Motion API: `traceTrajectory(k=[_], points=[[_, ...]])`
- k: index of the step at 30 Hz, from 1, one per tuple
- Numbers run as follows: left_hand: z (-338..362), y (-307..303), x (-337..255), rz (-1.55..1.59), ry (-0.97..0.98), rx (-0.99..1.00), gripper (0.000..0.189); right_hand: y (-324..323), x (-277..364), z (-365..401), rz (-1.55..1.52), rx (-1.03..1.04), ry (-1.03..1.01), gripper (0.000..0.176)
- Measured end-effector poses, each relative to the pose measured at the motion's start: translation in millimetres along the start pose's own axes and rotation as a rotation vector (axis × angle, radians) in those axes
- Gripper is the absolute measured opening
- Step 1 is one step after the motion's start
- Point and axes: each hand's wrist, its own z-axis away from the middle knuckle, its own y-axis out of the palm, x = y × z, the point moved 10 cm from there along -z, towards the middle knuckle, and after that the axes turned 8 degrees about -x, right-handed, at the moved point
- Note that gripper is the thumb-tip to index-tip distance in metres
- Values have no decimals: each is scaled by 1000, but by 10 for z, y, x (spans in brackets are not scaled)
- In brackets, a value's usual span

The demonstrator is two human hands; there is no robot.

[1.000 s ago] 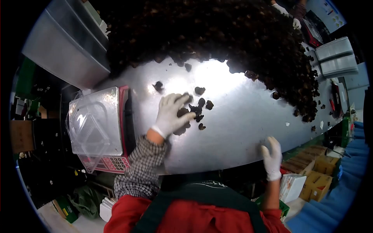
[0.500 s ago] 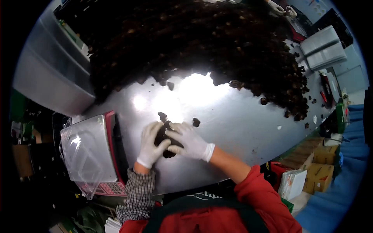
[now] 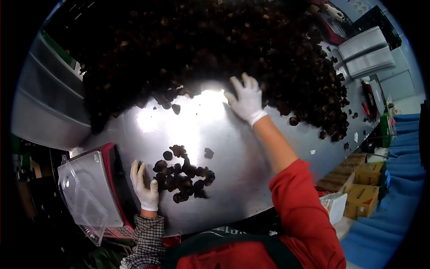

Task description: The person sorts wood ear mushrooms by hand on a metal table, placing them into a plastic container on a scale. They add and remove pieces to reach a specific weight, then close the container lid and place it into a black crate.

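Note:
My left hand (image 3: 145, 188), in a white glove, rests on the metal table (image 3: 237, 166) beside the scale, thumb and fingers apart and holding nothing. Just right of it lies a loose cluster of dark brown, shrivelled pieces (image 3: 182, 180) that look like dried mushrooms. My right hand (image 3: 247, 99), also white-gloved, reaches forward to the near edge of a large heap of the same pieces (image 3: 201, 49). Its fingers are spread, with the tips over the heap's rim; nothing shows in its grasp.
A scale (image 3: 92, 188) with a clear plastic lid (image 3: 80, 206) on it stands at left. Behind it is a grey metal bin (image 3: 49, 98). Clear plastic trays (image 3: 369, 51) and another person's gloved hand (image 3: 335, 12) are at far right. Cardboard boxes (image 3: 363, 199) stand below the table's right side.
Both hands held a clump of dark pieces together; now those pieces lie spread on the table. My right hand has moved forward and right to the heap, my left slightly left and down.

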Motion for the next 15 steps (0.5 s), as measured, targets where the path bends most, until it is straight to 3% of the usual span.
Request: traceTrajectory(k=[3, 6, 8, 11, 15], points=[[-2, 18, 28, -34, -2, 22, 75, -387, 419, 373, -361, 22, -194, 41], [0, 27, 22, -27, 3, 24, 73, -1079, -15, 413, -491, -74, -93, 30], [-6, 29, 19, -30, 7, 22, 72, -1268, -578, 325, -450, -177, 83, 31], [0, 33, 32, -35, 7, 24, 71, -1197, -1139, 142, -162, -214, 85, 40], [5, 40, 27, -70, -3, 48, 72, -730, -1005, 102, -60, -163, 133, 51]])
